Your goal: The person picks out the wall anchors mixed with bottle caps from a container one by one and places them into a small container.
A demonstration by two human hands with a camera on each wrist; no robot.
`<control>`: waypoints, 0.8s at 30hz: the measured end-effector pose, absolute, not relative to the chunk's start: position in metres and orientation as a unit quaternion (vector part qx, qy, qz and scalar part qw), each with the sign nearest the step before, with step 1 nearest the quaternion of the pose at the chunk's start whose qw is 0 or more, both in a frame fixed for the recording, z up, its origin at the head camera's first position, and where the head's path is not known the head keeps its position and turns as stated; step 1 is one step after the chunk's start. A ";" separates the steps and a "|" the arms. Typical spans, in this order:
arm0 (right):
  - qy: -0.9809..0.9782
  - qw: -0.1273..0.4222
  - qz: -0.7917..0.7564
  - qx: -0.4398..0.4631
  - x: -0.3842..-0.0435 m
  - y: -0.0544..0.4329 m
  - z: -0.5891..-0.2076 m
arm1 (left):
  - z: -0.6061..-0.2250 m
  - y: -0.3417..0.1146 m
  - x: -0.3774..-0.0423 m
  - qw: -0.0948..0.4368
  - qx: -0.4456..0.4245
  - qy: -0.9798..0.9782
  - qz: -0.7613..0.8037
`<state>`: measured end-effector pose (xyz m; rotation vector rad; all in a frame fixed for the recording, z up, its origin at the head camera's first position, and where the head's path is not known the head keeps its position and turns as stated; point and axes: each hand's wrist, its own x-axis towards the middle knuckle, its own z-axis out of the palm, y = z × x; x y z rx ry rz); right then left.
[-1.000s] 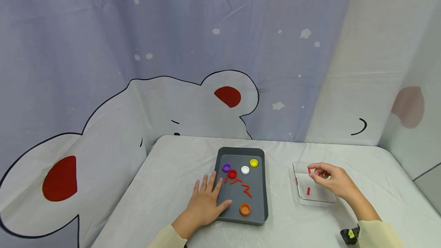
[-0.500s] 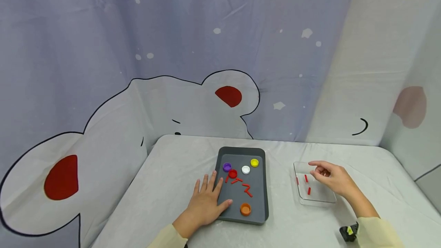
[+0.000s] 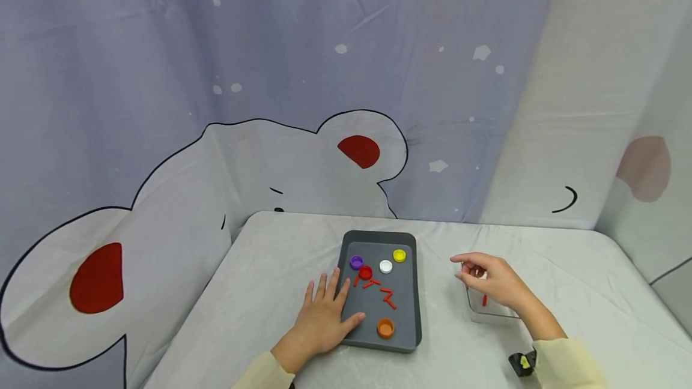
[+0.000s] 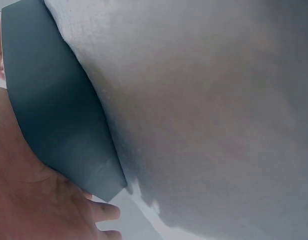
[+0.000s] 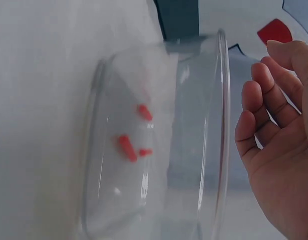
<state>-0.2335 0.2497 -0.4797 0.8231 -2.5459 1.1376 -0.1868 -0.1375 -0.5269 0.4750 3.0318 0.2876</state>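
Spread left hand likely steadies gray tray, lower centre, while loosely curled, empty right hand hovers above clear box.

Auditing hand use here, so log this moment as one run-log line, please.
left hand: touching gray tray | right hand: holding nothing, near clear box | red sticks: in both containers

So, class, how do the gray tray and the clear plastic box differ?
Look: the gray tray is opaque, while the clear plastic box is see-through.
Size: the gray tray is longer from front to back than the clear plastic box.
Contents: the gray tray carries small round caps and red sticks, while the clear plastic box shows only red sticks.
Both stand on the white tablecloth.
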 end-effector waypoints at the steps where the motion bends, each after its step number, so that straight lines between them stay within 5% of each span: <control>1: -0.865 0.117 0.391 0.290 -0.234 0.245 -0.480 | -0.527 -0.138 -0.187 0.030 0.154 0.983 0.093; 24: -0.832 0.058 0.393 0.389 -0.245 0.182 -0.485 | -0.529 -0.138 -0.189 0.026 0.156 0.984 0.086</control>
